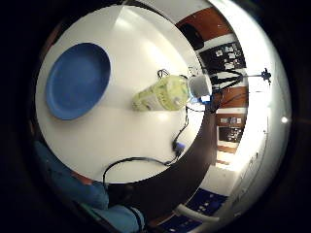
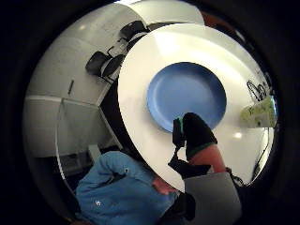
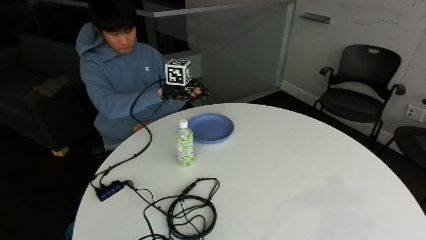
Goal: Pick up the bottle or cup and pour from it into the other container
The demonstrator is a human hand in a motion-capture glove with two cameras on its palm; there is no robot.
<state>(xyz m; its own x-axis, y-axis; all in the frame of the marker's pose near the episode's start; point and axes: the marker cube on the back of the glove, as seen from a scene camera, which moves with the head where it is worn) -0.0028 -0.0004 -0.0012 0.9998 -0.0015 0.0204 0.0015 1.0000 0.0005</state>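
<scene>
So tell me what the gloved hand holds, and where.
Nothing. The gloved right hand is raised above the table edge; the bottle stands untouched beside the blue plate.

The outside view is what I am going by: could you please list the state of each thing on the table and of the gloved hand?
Bottle: upright on the table, white cap on, untouched.
Blue plate: flat on the table just behind the bottle, nothing on it.
Gloved right hand: raised above the table edge near the plate, holding nothing; whether its fingers are curled cannot be told.
Cable: coiled on the table.

Overhead light glares off the white table [image 3: 299, 165] (soft shadows only), while both palm views bend strongly at their edges.
</scene>
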